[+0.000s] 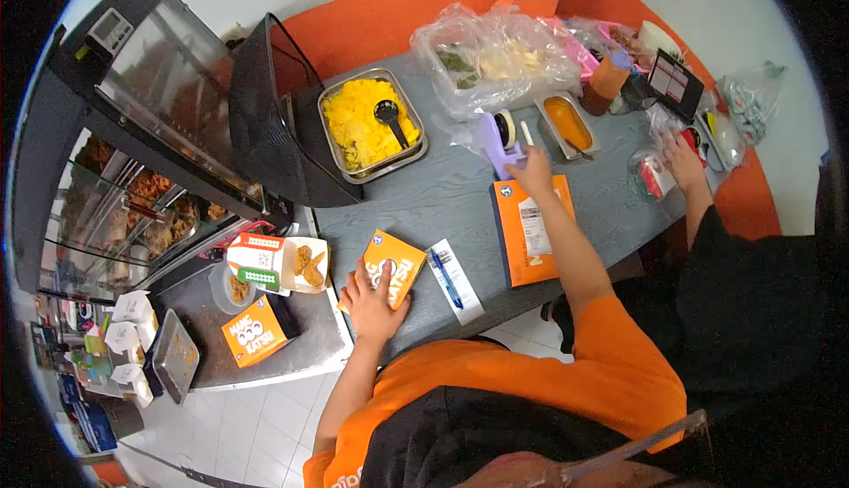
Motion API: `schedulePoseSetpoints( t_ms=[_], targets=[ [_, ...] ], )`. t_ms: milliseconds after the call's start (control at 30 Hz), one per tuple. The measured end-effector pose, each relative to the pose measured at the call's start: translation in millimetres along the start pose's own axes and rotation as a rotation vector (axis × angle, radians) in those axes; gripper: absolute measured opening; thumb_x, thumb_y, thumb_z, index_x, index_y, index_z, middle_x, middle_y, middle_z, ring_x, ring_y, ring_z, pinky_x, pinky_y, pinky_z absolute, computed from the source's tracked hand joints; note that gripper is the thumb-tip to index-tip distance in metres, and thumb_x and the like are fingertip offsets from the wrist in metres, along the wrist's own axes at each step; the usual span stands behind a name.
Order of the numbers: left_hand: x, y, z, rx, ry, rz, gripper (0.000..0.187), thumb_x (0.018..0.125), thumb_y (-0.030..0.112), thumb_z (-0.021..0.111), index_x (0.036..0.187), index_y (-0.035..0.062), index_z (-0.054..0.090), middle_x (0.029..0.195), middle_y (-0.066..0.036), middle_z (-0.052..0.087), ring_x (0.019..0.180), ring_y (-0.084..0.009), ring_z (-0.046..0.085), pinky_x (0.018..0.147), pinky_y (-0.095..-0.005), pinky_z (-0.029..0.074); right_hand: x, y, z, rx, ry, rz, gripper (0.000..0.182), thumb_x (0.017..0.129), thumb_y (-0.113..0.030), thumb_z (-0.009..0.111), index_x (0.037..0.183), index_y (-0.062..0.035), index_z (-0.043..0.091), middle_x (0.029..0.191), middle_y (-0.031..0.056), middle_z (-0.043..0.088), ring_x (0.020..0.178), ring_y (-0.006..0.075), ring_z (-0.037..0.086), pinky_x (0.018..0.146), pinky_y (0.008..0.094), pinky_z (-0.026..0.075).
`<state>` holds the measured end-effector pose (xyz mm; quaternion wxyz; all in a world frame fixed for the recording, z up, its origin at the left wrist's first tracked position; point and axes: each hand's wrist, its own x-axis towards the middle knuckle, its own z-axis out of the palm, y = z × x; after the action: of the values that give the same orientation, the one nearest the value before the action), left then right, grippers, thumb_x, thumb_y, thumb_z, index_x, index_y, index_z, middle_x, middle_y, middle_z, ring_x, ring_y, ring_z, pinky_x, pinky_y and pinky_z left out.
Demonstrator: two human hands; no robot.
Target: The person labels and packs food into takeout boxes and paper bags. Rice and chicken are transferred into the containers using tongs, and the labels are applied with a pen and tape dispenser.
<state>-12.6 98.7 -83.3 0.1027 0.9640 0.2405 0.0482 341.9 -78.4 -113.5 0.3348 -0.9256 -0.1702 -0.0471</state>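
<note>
My left hand lies with fingers spread on an orange food box with white lettering. At the near end of a lilac tape dispenser, my right hand has its fingers closed on it; the exact grip is partly hidden. Just below that hand stands a larger orange box with a white label on its face. Between the two boxes lie a white paper slip and a blue pen on top of it. A small white stick is beside the dispenser.
Yellow rice with a black ladle fills a metal tray. A sauce pan sits farther right. Another person's hand touches things at the right. Chicken in a carton, another orange box and a glass food warmer are left.
</note>
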Motion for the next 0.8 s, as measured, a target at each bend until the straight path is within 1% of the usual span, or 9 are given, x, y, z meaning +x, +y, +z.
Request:
schedulePoseSetpoints(
  t_ms=[167, 233, 267, 367, 433, 467, 533, 700, 800],
  targets=[
    [2, 5, 4, 0.020, 0.060, -0.057, 0.070, 0.067, 0.043, 0.063, 0.130, 0.0255, 0.040, 0.138, -0.023, 0.022, 0.120, -0.0405, 0.025, 0.095, -0.0533, 0.020, 0, -20, 24, 0.019, -0.058, -0.015, 0.053, 0.067, -0.030, 0.074, 0.102, 0.0047, 0.056, 0.096, 0.0187, 0.058, 0.089, 0.0310, 0.057, 0.079, 0.0385, 0.046],
    [3, 6, 7, 0.040, 0.078, -0.073, 0.070, 0.067, 0.043, 0.063, 0.131, 0.0255, 0.040, 0.138, -0.023, 0.022, 0.120, -0.0404, 0.025, 0.095, -0.0531, 0.020, 17, -14, 39, 0.662, -0.322, 0.439, 0.046, 0.071, -0.028, 0.071, 0.102, 0.0022, 0.058, 0.093, 0.0145, 0.060, 0.087, 0.0250, 0.058, 0.077, 0.0387, 0.046],
    [4, 7, 9, 0.056, 0.094, -0.085, 0.070, 0.067, 0.044, 0.063, 0.131, 0.0255, 0.040, 0.138, -0.024, 0.022, 0.120, -0.0403, 0.025, 0.095, -0.0528, 0.020, 19, -12, 39, 0.666, -0.319, 0.432, 0.046, 0.071, -0.028, 0.071, 0.102, 0.0022, 0.058, 0.093, 0.0145, 0.060, 0.087, 0.0250, 0.058, 0.077, 0.0387, 0.046],
    [7, 8, 11, 0.042, 0.090, -0.129, 0.071, 0.067, 0.045, 0.062, 0.132, 0.0263, 0.039, 0.139, -0.023, 0.020, 0.121, -0.0405, 0.025, 0.096, -0.0541, 0.019, 7, -16, 32, 1.045, -0.299, 0.535, 0.038, 0.073, -0.024, 0.067, 0.101, 0.0009, 0.060, 0.092, 0.0103, 0.060, 0.086, 0.0202, 0.057, 0.075, 0.0397, 0.046],
    [9, 9, 13, 0.051, 0.114, -0.129, 0.071, 0.068, 0.044, 0.062, 0.132, 0.0261, 0.038, 0.139, -0.024, 0.019, 0.120, -0.0411, 0.025, 0.096, -0.0545, 0.018, -9, -13, 43, 1.205, 0.086, 0.473, 0.026, 0.073, -0.021, 0.064, 0.090, -0.0013, 0.065, 0.099, 0.0129, 0.061, 0.087, 0.0237, 0.059, 0.075, 0.0364, 0.047],
    [8, 9, 13, 0.062, 0.121, -0.132, 0.071, 0.068, 0.044, 0.062, 0.132, 0.0258, 0.038, 0.139, -0.024, 0.019, 0.120, -0.0417, 0.025, 0.097, -0.0549, 0.018, -16, -8, 51, 1.206, 0.086, 0.469, 0.026, 0.073, -0.021, 0.064, 0.090, -0.0013, 0.065, 0.099, 0.0129, 0.061, 0.087, 0.0237, 0.059, 0.075, 0.0364, 0.047],
    [7, 9, 14, 0.082, 0.112, -0.139, 0.071, 0.068, 0.045, 0.062, 0.132, 0.0264, 0.038, 0.139, -0.024, 0.018, 0.120, -0.0425, 0.025, 0.096, -0.0554, 0.018, -25, 7, 66, 0.141, 0.343, -0.047, 0.019, 0.071, -0.018, 0.062, 0.080, -0.0022, 0.068, 0.097, 0.0159, 0.063, 0.082, 0.0268, 0.061, 0.070, 0.0335, 0.048],
    [12, 1, 13, 0.020, 0.047, -0.156, 0.071, 0.067, 0.047, 0.062, 0.131, 0.0288, 0.038, 0.139, -0.024, 0.019, 0.120, -0.0447, 0.025, 0.093, -0.0570, 0.021, -16, -5, 35, 0.222, 0.157, 0.315, 0.018, 0.070, -0.017, 0.061, 0.072, -0.0002, 0.066, 0.083, 0.0206, 0.062, 0.074, 0.0353, 0.060, 0.070, 0.0359, 0.048],
    [12, -3, 10, 0.008, 0.098, -0.118, 0.071, 0.064, 0.045, 0.066, 0.128, 0.0260, 0.043, 0.135, -0.023, 0.026, 0.115, -0.0398, 0.030, 0.090, -0.0548, 0.024, -43, -22, 24, 0.058, 0.271, -0.056, 0.015, 0.076, -0.013, 0.059, 0.081, -0.0008, 0.065, 0.074, 0.0155, 0.063, 0.070, 0.0286, 0.061, 0.068, 0.0349, 0.048]
  ],
)
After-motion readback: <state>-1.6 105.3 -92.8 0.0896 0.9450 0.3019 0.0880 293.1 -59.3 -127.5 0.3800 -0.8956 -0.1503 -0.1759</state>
